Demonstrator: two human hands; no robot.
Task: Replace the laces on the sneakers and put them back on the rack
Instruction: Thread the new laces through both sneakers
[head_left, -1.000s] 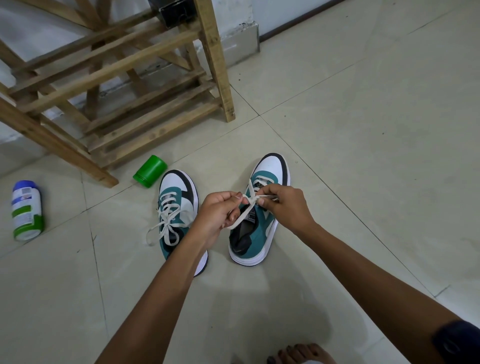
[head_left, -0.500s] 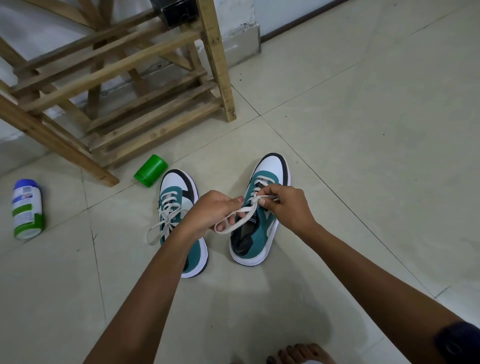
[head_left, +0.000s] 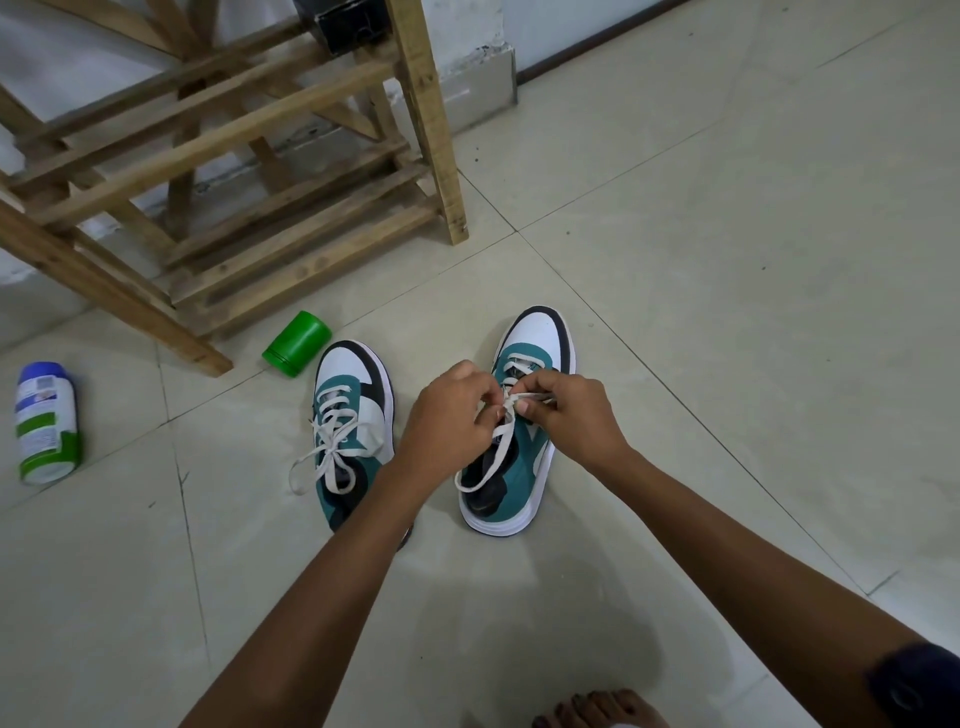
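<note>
1. Head view: two teal-and-white sneakers stand side by side on the tiled floor (head_left: 727, 260), near the wooden rack (head_left: 291, 218).
2. Left hand (head_left: 447, 421) and right hand (head_left: 571, 410) both pinch the white lace (head_left: 498, 441) over the right sneaker (head_left: 524, 467); a loop hangs across its opening.
3. Left sneaker (head_left: 353, 405) is laced, with its ends lying loose.
4. Green cap (head_left: 297, 343) lies by its toe; a bottle (head_left: 44, 423) lies at far left.

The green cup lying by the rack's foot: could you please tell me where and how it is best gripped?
Grip the green cup across its round body, coming from above. It lies on its side on the floor tile, so the curved wall faces up; its open rim points toward the lower left, and the rack leg crowds the left side.
</note>
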